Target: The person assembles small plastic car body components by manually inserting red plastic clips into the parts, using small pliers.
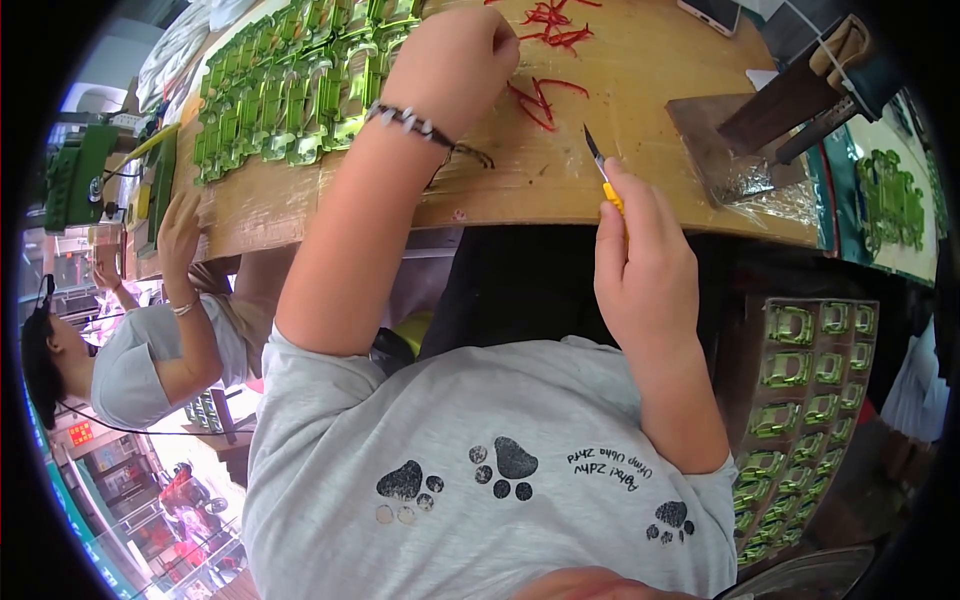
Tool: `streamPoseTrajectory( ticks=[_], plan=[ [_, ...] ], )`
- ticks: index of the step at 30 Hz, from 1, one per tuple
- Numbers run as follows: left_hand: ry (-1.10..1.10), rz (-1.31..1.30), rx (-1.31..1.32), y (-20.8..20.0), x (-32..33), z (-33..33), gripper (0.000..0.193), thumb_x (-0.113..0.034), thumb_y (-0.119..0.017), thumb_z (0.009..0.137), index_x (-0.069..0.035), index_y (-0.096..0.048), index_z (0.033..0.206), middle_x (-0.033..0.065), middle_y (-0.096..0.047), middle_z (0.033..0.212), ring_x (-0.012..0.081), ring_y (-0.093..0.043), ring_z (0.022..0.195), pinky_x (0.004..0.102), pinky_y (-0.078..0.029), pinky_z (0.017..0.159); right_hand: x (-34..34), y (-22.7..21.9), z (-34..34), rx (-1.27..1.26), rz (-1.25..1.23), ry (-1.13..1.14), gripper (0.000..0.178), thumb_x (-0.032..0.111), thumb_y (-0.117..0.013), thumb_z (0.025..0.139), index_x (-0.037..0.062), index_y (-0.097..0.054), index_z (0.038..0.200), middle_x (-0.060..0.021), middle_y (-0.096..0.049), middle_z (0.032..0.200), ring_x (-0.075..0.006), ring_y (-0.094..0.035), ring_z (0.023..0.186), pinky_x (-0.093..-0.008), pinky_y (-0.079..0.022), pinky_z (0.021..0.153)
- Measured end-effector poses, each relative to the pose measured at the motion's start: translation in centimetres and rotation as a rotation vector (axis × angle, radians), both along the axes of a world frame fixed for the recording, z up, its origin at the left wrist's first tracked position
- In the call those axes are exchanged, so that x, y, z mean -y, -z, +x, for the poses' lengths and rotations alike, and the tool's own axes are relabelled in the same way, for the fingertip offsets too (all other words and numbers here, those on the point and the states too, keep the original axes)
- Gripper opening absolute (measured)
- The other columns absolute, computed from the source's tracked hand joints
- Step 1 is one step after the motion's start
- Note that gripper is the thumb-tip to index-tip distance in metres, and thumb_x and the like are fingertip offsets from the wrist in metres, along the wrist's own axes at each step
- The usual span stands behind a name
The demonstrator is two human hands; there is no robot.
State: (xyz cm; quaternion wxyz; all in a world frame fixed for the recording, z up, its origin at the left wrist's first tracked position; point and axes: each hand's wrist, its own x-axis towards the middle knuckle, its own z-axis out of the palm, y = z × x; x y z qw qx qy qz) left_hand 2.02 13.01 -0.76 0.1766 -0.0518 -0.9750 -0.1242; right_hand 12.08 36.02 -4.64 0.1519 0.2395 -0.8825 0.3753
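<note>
while the right hand (645,250) pinches the yellow-handled knife (597,159) over the near side of the worktop (640,60), the left hand (462,68) is curled farther in; its fingertips are hidden, so can't tell whether that grip holds anything. progress: red strips (568,38) lie loose to its right, green parts (325,95) sit in rows to its left. can't tell which are done or how many remain.

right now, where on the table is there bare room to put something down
The table is mostly bare between the red strips and the dark stand, and along its front edge between the left forearm and knife. Leftward, green parts crowd it.
</note>
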Motion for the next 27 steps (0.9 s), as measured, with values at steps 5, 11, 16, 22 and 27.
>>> streamPoseTrajectory(
  ticks=[5, 11, 16, 22, 27],
  plan=[
    [0.067, 0.527, 0.262, -0.3, -0.3, 3.1, 0.025, -0.024, -0.071, 0.093, -0.003, -0.075, 0.106, 0.0099, -0.073, 0.084, 0.0159, -0.066, 0.073, 0.0316, -0.053, 0.07, 0.0, 0.3, -0.1, -0.035, -0.011, 0.001, 0.033, 0.008, -0.058, 0.097, 0.0046, -0.057, 0.13, -0.0145, -0.062, 0.097, -0.0349, -0.066, 0.078, -0.0418, -0.056, 0.066],
    [0.204, 0.147, 0.097, 0.1, -0.1, 1.8, 0.022, -0.022, -0.072, 0.092, -0.005, -0.076, 0.105, 0.0109, -0.073, 0.09, 0.0182, -0.066, 0.075, 0.0302, -0.054, 0.071, 0.2, 0.1, -0.1, -0.001, 0.004, 0.026, 0.032, 0.009, -0.058, 0.097, 0.0052, -0.058, 0.129, -0.0143, -0.063, 0.097, -0.0347, -0.066, 0.077, -0.0421, -0.057, 0.066],
    [0.128, -0.008, 0.062, -1.3, -1.7, -2.6, 0.019, -0.019, -0.069, 0.089, -0.004, -0.076, 0.096, 0.016, -0.073, 0.091, 0.0291, -0.068, 0.081, 0.0377, -0.054, 0.076, 0.2, 0.2, -0.2, -0.023, 0.004, 0.021, 0.033, 0.009, -0.058, 0.097, 0.0054, -0.057, 0.13, -0.0144, -0.062, 0.098, -0.0355, -0.066, 0.077, -0.0426, -0.057, 0.065],
    [0.167, -0.092, 0.014, -0.1, -0.9, -3.9, 0.02, -0.021, -0.065, 0.088, -0.005, -0.076, 0.095, 0.02, -0.072, 0.092, 0.0373, -0.069, 0.088, 0.0456, -0.055, 0.081, 0.3, 0.4, -0.1, -0.008, -0.011, 0.011, 0.035, 0.009, -0.059, 0.096, 0.006, -0.057, 0.131, -0.0139, -0.061, 0.096, -0.0349, -0.065, 0.075, -0.0425, -0.055, 0.063],
    [0.078, -0.004, 0.152, -2.5, -2.1, -1.9, 0.021, -0.021, -0.067, 0.087, -0.004, -0.076, 0.095, 0.0198, -0.072, 0.09, 0.0369, -0.069, 0.088, 0.0455, -0.055, 0.08, 0.1, 0.6, -0.2, -0.028, -0.008, 0.017, 0.035, 0.008, -0.06, 0.096, 0.0058, -0.057, 0.13, -0.0137, -0.061, 0.095, -0.034, -0.064, 0.074, -0.0419, -0.055, 0.063]
  ],
)
